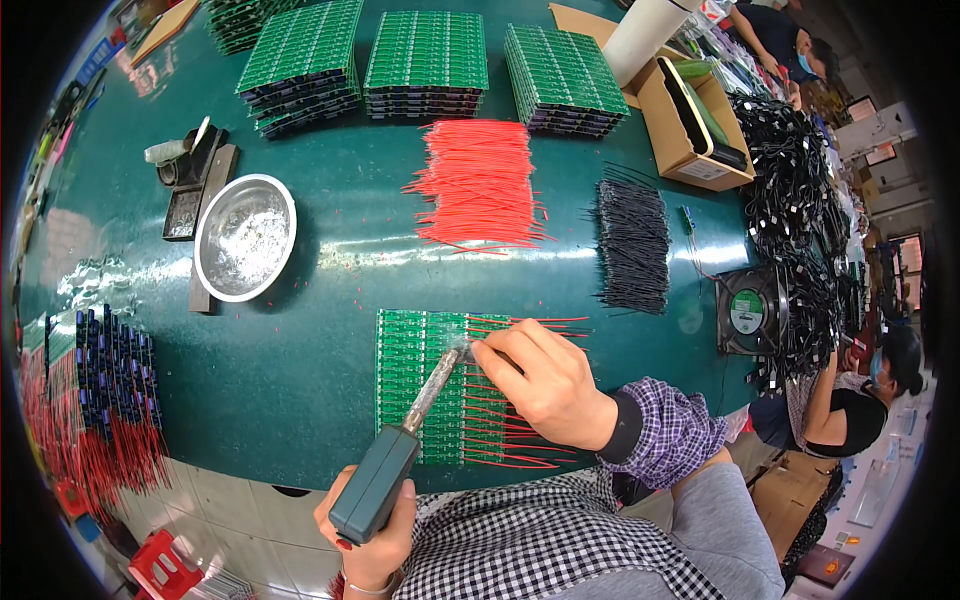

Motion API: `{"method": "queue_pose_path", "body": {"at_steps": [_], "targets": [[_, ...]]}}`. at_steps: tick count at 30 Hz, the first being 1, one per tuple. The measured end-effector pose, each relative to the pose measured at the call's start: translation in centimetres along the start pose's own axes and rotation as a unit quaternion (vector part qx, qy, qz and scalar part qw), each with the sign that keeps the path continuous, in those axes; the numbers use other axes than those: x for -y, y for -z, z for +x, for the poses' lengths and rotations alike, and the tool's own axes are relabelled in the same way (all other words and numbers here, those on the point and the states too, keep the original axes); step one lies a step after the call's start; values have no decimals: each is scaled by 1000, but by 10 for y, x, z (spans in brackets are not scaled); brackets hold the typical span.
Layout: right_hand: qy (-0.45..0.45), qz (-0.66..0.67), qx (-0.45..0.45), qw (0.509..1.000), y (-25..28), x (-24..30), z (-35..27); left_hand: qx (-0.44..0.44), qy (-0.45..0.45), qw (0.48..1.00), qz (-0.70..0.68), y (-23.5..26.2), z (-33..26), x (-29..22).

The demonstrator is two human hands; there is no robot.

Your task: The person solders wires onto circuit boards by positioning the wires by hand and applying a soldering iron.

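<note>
My left hand [378, 540] is wrapped round the dark green handle of a soldering iron [378, 484]. Its metal barrel slants up and away, and the tip meets a green circuit board panel [410, 360] near its upper middle. Close to that tip, my right hand [548, 385] pinches a red wire [560, 320], whose end at the board is partly hidden by the fingers. Several more red wires run from the panel's rows out to the right, passing under my right hand. A faint wisp of smoke seems to hang at the tip.
Beyond the panel lie red wires [475, 185] and black wires [632, 245]. Green board stacks [425, 55] line the back. A metal bowl [245, 238] stands left, wired boards [115, 380] farther left. At right are a fan [750, 310], black cables [790, 180], a carton [690, 130] and two co-workers.
</note>
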State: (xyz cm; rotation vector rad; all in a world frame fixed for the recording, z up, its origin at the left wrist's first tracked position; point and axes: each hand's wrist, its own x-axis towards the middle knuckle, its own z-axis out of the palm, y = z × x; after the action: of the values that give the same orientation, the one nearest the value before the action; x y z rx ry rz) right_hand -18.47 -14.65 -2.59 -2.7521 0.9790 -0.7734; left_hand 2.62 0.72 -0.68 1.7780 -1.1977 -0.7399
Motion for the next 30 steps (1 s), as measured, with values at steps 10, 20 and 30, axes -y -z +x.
{"method": "queue_pose_path", "body": {"at_steps": [10, 20, 30], "targets": [[1, -15, 1, 1000, -1, 2, 0, -41, -13, 999, -24, 2, -14, 20], [9, 18, -45, 999, 3, 6, -5, -43, 0, 999, -20, 3, -12, 8], [-1, 23, -21, 1000, 2, 8, -6, -25, 2, 1000, -12, 4, -12, 9]]}}
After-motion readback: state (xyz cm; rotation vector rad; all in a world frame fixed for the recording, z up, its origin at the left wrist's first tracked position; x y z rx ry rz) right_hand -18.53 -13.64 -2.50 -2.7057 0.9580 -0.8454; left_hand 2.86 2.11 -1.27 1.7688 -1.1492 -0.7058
